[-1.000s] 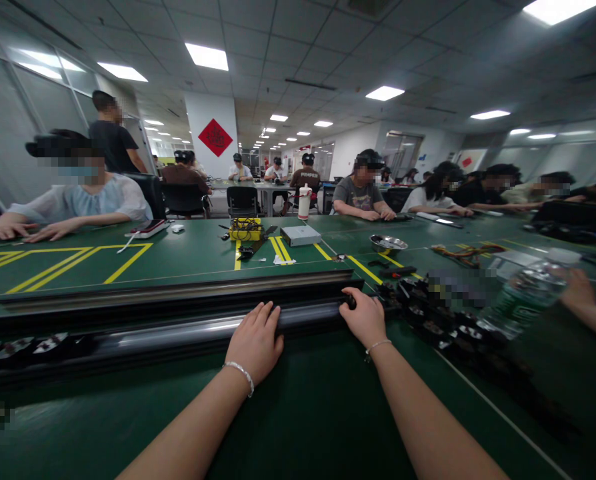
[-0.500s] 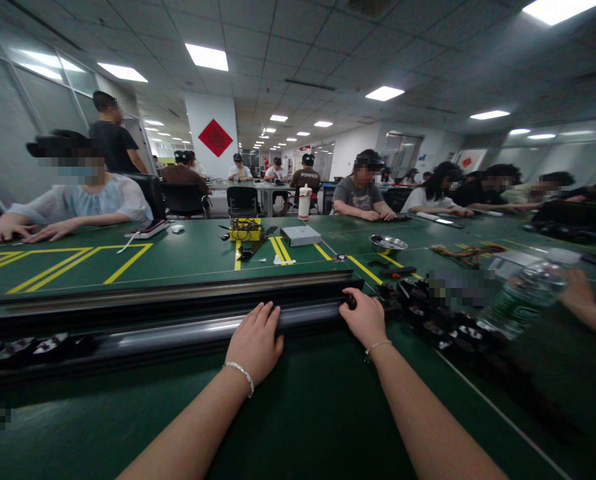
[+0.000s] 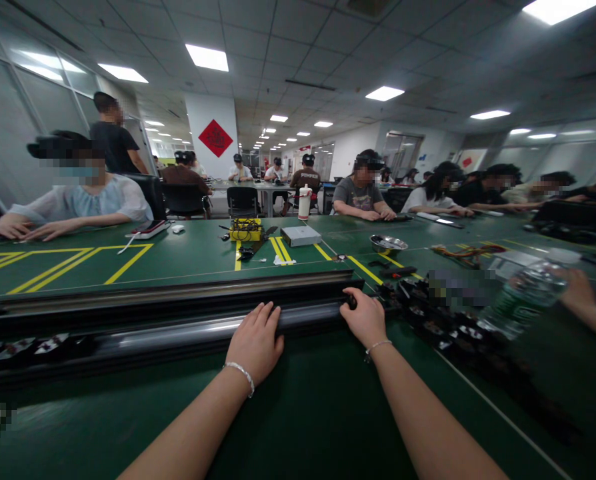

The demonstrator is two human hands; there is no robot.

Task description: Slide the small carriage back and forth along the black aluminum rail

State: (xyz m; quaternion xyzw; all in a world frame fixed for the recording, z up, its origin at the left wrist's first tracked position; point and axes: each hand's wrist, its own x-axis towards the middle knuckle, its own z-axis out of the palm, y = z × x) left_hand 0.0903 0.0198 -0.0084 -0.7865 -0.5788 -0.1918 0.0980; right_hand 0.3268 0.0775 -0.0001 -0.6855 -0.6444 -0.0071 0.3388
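Note:
A long black rail with a shiny metal bar [image 3: 168, 327] lies across the green table [image 3: 318, 413] in front of me. My left hand [image 3: 255, 343] rests on the rail's near edge, fingers together and curled over the bar. My right hand [image 3: 365, 319] is closed around the rail's right end, holding a small dark knob there. Both wrists wear thin bracelets.
Small black and silver parts [image 3: 443, 327] lie to the right of the rail, with a clear water bottle [image 3: 525, 297] held by another person's hand [image 3: 578, 290]. Further back sit a metal bowl [image 3: 388, 243], a white box [image 3: 301, 235], yellow-wired gear [image 3: 245, 230]. Several people sit around.

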